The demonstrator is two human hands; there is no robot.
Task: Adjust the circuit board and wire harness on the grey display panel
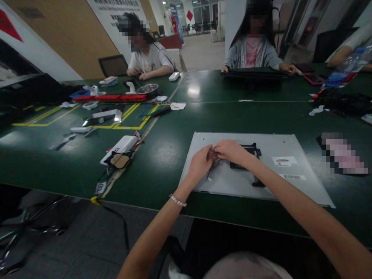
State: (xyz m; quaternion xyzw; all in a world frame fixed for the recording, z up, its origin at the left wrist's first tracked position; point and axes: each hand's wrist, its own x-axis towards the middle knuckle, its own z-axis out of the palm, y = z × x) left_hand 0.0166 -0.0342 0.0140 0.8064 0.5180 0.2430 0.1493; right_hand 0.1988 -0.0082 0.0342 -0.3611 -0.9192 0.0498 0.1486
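Observation:
A flat grey metal panel (pixel 279 147) lies on the dark green table (pixel 162 155) in front of me, with a black bracket (pixel 250 149) fixed near its middle and white labels to the right. Both my hands meet over the panel's left part. My left hand (pixel 200 162), with a bead bracelet on the wrist, is closed in a pinch on a small dark cable or part (pixel 213 164). My right hand (pixel 231 150) is closed on the same small item from the other side. What the item is I cannot make out exactly.
A white box and a bagged item (pixel 120 151) lie left of the panel. Tools, a red tray (pixel 110 98), a metal bowl (pixel 147 89) and yellow tape marks fill the far left. Two people sit across the table. Dark clutter lies at the right.

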